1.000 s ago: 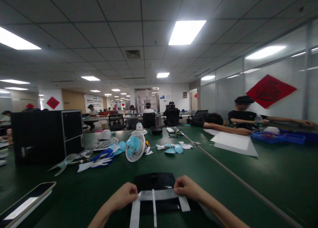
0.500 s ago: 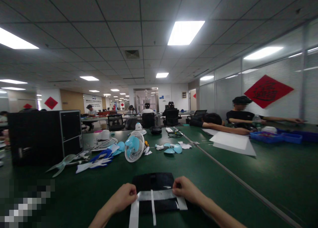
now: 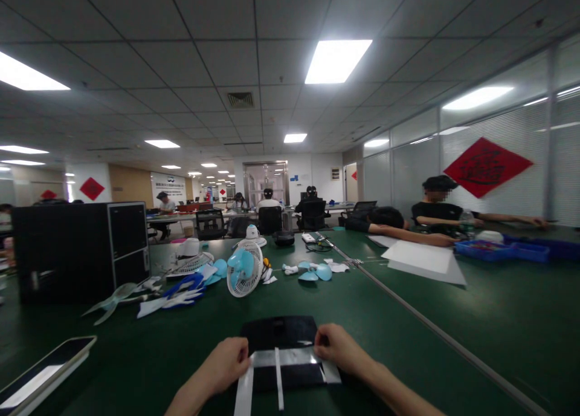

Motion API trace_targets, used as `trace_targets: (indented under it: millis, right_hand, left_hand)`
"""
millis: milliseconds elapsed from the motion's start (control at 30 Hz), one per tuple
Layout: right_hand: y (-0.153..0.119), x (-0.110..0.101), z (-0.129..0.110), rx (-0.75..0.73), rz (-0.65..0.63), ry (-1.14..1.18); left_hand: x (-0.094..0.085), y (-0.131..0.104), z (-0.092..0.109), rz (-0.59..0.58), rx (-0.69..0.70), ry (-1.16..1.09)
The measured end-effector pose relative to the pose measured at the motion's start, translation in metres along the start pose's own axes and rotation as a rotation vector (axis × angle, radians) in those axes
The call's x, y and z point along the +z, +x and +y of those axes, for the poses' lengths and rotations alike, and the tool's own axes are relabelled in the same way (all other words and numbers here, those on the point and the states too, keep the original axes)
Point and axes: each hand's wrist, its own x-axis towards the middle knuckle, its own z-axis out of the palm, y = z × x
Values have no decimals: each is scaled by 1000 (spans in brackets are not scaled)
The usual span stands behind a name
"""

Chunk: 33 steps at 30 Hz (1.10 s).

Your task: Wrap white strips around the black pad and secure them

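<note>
A flat black panel-like object (image 3: 278,328) lies on the green table in front of me. Across it runs a shiny greyish-white strip (image 3: 301,357), stretched sideways between my hands. At its left end my left hand (image 3: 231,358) is closed, thumb and fingers pinching the strip. My right hand (image 3: 336,346) pinches the opposite end, over the panel's right side. A thin white strip (image 3: 278,383) crosses the middle lengthwise. Below my left hand hangs a wider white band (image 3: 244,392), and another white piece (image 3: 333,373) shows under my right hand. My fingers hide the strip's ends.
A phone-like slab (image 3: 45,373) lies at left. Beyond are a black computer case (image 3: 67,253), blue-and-white gloves (image 3: 181,292), a small fan (image 3: 244,268) and light-blue fan blades (image 3: 312,271). Paper sheets (image 3: 426,262) and blue trays (image 3: 484,251) lie right, near two people.
Both hands keep their pinch on the strip in nearly the same place. The view has shifted very slightly.
</note>
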Motion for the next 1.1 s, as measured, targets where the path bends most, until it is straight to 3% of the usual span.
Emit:
trace_targets:
  millis: [133,233,333,433,633,767,900,1000,1100]
  right_hand:
    - [-3,-3,-4,-3,3,-5]
    - [-2,-2,-3,-19,19,-18]
    - [-2,-2,-5,-24,37,-36]
    - [-6,-3,-10,-10,31,-28]
    - [-12,-13,-25,5,36,-97]
    - [-23,-11,-47,-236,132,-202]
    - [-37,9,-74,-490,-38,-208]
    - [-41,26,-84,-540,-135,-228]
    - [-40,35,-83,-547,-148,-245]
  left_hand:
    - [2,2,-4,13,41,11]
    - [4,0,2,47,185,-7]
    - [6,-5,15,-11,313,-22]
    - [8,-8,25,-72,330,26]
    - [14,-5,23,-56,380,93]
    - [15,-3,21,-43,406,81]
    - [16,-1,20,-24,419,56]
    - [18,1,18,-25,419,54]
    - [19,3,17,-26,421,60]
